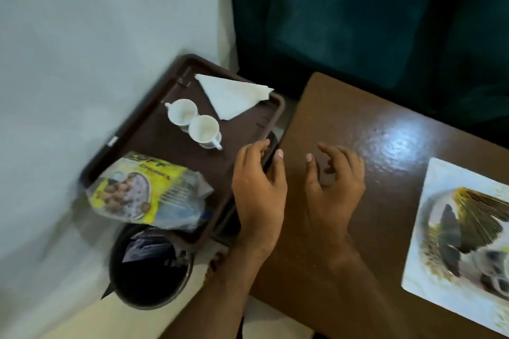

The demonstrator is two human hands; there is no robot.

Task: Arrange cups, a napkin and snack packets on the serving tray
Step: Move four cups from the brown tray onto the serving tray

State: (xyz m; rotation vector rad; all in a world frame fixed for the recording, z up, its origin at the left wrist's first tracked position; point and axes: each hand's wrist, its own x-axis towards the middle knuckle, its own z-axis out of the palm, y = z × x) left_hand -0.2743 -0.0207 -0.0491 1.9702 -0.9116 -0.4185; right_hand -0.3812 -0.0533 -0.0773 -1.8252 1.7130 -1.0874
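- Two cups (192, 124), napkin (234, 95), snack packet (143, 190) all on tray (154, 135) (looks arranged).
- Left hand (259, 187) clamps the tray's near rim.
- Right hand (334, 181) spread, empty, above tabletop (358, 124).
- Next, likely: right grips too, lift level.

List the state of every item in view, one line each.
Serving tray: loaded, left hand on its edge.
Two cups: upright, empty, touching.
Napkin: folded, overhanging the tray's rim.
Snack packet: lying flat, overhanging the tray's rim.
Bin: open.
Left hand: gripping tray.
Right hand: open, empty.
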